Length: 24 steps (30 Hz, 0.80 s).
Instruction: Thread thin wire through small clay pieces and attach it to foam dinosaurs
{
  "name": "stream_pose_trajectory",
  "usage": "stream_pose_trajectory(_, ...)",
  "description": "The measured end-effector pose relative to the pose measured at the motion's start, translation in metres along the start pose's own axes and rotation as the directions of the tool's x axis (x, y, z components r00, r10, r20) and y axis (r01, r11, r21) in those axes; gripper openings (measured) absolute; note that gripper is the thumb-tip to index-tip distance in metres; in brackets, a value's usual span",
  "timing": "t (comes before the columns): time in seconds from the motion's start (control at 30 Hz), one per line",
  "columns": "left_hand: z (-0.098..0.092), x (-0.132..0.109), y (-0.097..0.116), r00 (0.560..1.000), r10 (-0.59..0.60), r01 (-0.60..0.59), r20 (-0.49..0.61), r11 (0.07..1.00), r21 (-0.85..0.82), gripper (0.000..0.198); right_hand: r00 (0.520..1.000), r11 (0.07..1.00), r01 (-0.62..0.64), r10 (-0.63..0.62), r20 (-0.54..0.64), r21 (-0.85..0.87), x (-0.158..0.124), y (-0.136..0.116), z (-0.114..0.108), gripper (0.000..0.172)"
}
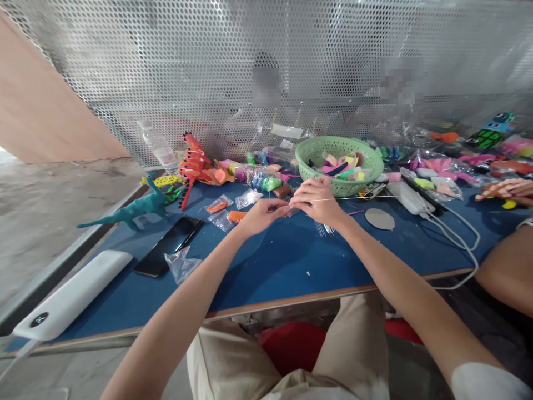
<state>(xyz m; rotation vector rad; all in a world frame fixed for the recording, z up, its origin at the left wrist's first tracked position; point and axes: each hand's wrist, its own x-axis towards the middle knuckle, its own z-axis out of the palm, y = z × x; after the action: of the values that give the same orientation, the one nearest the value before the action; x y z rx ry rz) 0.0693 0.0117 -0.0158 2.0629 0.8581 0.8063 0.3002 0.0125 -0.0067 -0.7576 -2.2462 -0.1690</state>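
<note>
My two hands meet fingertip to fingertip above the blue table (pixel 270 266). A thin pale wire (pixel 370 197) runs from my right hand (pixel 320 201) out to the right. That hand is closed on the wire, its fingers bent over. My left hand (pixel 265 216) pinches just beside it; what lies between its fingertips is too small to make out. Under my right hand lie several thin metal rods (pixel 323 229). To the left of my left hand is an orange clay piece (pixel 237 216) on clear wrapping.
A green basket (pixel 302 153) of coloured clay stands behind my hands. Left are a teal dinosaur figure (pixel 139 209), a phone (pixel 166 247) and a white power bank (pixel 75 294). Right lie a grey oval (pixel 380 219), a white device (pixel 410 197) with cables and another person's hand (pixel 510 190).
</note>
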Motion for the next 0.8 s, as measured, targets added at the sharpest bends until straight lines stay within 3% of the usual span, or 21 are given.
stream_pose_trajectory(0.27,0.007,0.003,-0.003,0.988,0.012,-0.008,-0.152,1.000,0.028,0.027,0.995,0.996,-0.087,0.087,-0.044,0.008,0.001,0.001,0.005,0.017)
stream_pose_trajectory(0.47,0.010,0.000,0.008,0.967,0.033,-0.031,-0.254,0.999,0.014,0.023,0.971,0.976,-0.192,0.205,-0.126,0.106,0.002,-0.004,0.008,0.017)
stream_pose_trajectory(0.63,0.013,-0.003,0.013,0.936,0.110,-0.077,-0.334,0.991,0.108,0.020,0.948,0.949,-0.243,0.276,-0.157,0.198,0.004,-0.009,0.010,0.019)
stream_pose_trajectory(0.8,0.012,-0.007,0.013,0.917,0.226,-0.153,-0.330,0.960,0.233,0.015,0.939,0.931,-0.260,0.305,-0.156,0.257,0.006,-0.010,0.009,0.020)
